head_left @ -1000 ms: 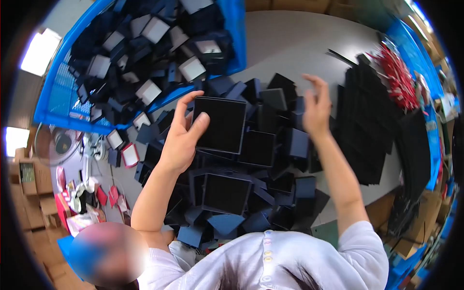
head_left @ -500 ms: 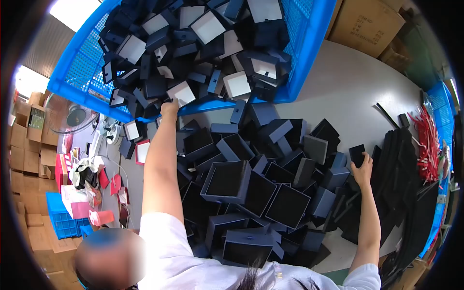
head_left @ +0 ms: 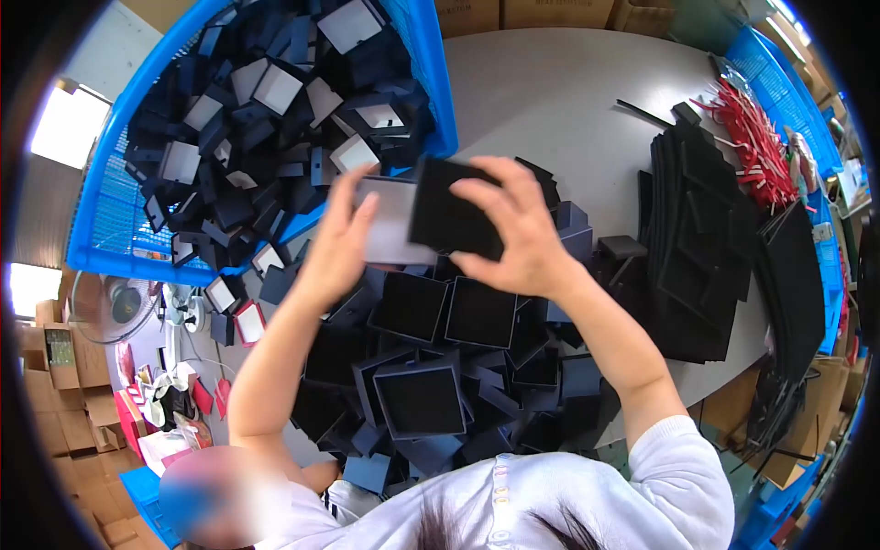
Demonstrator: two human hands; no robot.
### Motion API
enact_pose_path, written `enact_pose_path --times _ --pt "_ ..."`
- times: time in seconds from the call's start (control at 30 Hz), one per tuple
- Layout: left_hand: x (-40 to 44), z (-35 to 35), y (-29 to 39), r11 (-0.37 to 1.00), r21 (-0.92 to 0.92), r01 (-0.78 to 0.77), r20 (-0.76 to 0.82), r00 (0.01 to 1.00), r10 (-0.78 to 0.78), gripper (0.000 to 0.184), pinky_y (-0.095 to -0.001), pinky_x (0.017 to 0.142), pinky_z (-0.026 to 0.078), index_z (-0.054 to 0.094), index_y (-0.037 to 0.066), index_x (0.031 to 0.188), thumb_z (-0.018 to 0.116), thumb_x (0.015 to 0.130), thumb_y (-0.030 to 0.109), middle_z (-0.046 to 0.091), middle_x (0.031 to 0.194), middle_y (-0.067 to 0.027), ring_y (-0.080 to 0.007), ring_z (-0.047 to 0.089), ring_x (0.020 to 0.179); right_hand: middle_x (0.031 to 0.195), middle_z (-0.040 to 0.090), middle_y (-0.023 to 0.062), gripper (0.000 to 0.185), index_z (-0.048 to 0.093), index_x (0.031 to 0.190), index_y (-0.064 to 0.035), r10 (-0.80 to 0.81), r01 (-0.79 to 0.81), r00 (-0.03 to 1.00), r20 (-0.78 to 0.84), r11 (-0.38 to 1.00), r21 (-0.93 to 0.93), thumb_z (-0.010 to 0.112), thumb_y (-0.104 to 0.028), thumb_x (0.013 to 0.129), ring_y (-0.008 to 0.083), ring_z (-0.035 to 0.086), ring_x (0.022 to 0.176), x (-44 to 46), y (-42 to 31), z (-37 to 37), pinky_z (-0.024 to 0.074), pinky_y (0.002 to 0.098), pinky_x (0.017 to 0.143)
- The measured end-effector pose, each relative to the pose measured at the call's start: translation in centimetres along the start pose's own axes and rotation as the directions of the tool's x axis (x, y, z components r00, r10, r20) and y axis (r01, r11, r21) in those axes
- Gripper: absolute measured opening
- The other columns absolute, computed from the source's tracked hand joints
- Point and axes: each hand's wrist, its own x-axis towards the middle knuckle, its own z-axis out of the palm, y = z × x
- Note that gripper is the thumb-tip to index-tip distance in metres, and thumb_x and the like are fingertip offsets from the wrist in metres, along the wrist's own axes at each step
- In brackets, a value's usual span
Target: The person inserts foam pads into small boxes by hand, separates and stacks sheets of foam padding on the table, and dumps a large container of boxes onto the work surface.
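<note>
My left hand point(head_left: 335, 240) is closed on the left side of a small open box point(head_left: 392, 220) with a pale inside, blurred by motion. My right hand point(head_left: 524, 234) grips a square black pad point(head_left: 447, 209) between thumb and fingers. The pad overlaps the box's right edge; whether any of it is inside the box I cannot tell. Below both hands lies a heap of dark blue boxes point(head_left: 417, 401), several with black inside. Stacked black foam sheets point(head_left: 692, 220) lie to the right of my right hand.
A large blue plastic crate point(head_left: 446, 119) full of dark boxes with pale insides stands at upper left. Red and white strips point(head_left: 747, 147) lie at the right, near another blue crate point(head_left: 779, 78). A person point(head_left: 215, 495) is at lower left, by a fan point(head_left: 124, 302).
My left hand has come away from the crate with a box. My right hand has brought a black pad leftward, so both hands now meet over the heap. The view has shifted right.
</note>
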Motion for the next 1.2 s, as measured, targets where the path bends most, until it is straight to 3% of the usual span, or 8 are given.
enact_pose_path --times 0.27,0.4,0.53,0.73,0.77,0.9,1.0,1.2 --pt "-2.3 5.8 2.5 0.889 -0.446 0.098 0.137 0.990 -0.041 0.037 -0.0364 0.051 0.059 0.035 0.012 0.132 0.031 0.103 0.033 0.051 0.115 -0.0125 -0.0233 0.063 0.093 0.148 0.035 0.0108 0.047 0.044 0.135 -0.0117 -0.120 0.116 0.982 0.143 0.993 0.033 0.044 -0.035 0.095 0.0265 0.023 0.142 -1.4 -2.6 -1.8 0.0059 0.0511 0.115" --pt "-1.8 6.5 0.6 0.929 -0.361 -0.075 0.060 0.993 0.104 0.031 -0.0239 0.080 0.046 0.038 0.011 0.131 0.036 0.103 0.025 0.051 0.108 -0.0098 -0.0120 0.053 0.093 0.139 0.048 0.0109 0.041 0.046 0.132 -0.0067 -0.106 0.088 0.993 0.043 0.948 0.307 0.039 -0.026 0.096 0.0302 0.036 0.135 -1.4 -2.1 -1.3 0.0060 0.0503 0.115" --pt "-2.2 5.4 1.8 0.974 -0.226 -0.026 0.031 0.999 0.034 0.030 -0.0227 0.086 0.039 0.040 0.011 0.130 0.044 0.101 0.017 0.055 0.098 -0.0060 -0.0096 0.050 0.094 0.130 0.053 0.0157 0.033 0.048 0.125 0.0001 0.385 -0.052 0.887 -0.257 0.635 0.771 0.038 -0.013 0.096 0.0256 0.047 0.125 -0.2 -1.3 -0.2 0.0259 0.0394 0.110" --pt "-0.7 -3.1 1.3 0.978 0.191 -0.078 0.520 0.854 -0.034 0.059 -0.0341 0.085 0.048 0.038 0.018 0.141 0.063 0.089 0.031 0.058 0.116 -0.0145 -0.0207 0.057 0.103 0.102 0.065 0.0150 0.041 0.054 0.116 -0.0020 0.621 -0.620 0.784 0.002 0.783 0.045 0.068 -0.013 0.079 0.0255 0.063 0.093 -5.4 13.7 3.4 0.0492 0.0346 0.084" --pt "1.2 -5.1 -0.7 0.997 -0.031 0.076 0.612 0.790 -0.041 0.073 -0.0384 0.089 0.047 0.037 0.017 0.144 0.066 0.083 0.046 0.057 0.121 -0.0160 -0.0260 0.057 0.110 0.102 0.065 0.0150 0.041 0.054 0.116 -0.0020 0.624 -0.624 0.781 0.006 0.780 0.043 0.068 -0.013 0.079 0.0255 0.063 0.093 -6.1 14.7 4.3 0.0492 0.0346 0.084" --pt "13.5 -8.0 -12.9 0.866 0.002 0.501 -0.249 0.839 -0.484 0.065 -0.0421 0.083 0.053 0.049 -0.002 0.128 0.059 0.087 0.047 0.060 0.118 -0.0199 -0.0287 0.062 0.105 0.093 0.065 0.0171 0.042 0.058 0.104 -0.0009 0.598 -0.533 0.794 0.105 0.770 -0.351 0.073 -0.022 0.070 0.0362 0.062 0.089 -6.2 15.9 6.2 0.0499 0.0422 0.080" --pt "19.0 -7.0 -20.0 0.564 0.328 0.758 -0.454 0.650 -0.609 0.053 -0.0427 0.069 0.058 0.062 -0.002 0.112 0.060 0.085 0.043 0.067 0.103 -0.0203 -0.0340 0.070 0.079 0.093 0.064 0.0178 0.037 0.057 0.096 -0.0004 0.661 -0.604 0.710 0.244 0.749 -0.273 0.073 -0.019 0.069 0.0391 0.060 0.088 -5.3 14.5 4.8 0.0485 0.0428 0.079" --pt "22.2 -6.9 -28.9 0.516 0.579 0.631 -0.610 0.755 -0.239 0.048 -0.0412 0.080 0.055 0.066 -0.001 0.105 0.063 0.079 0.038 0.066 0.103 -0.0236 -0.0379 0.068 0.086 0.114 0.057 0.0072 0.036 0.050 0.128 -0.0003 0.741 -0.743 0.641 0.198 0.535 0.402 0.054 -0.009 0.093 0.0151 0.056 0.104 -6.0 12.2 -0.3 0.0514 0.0315 0.087"
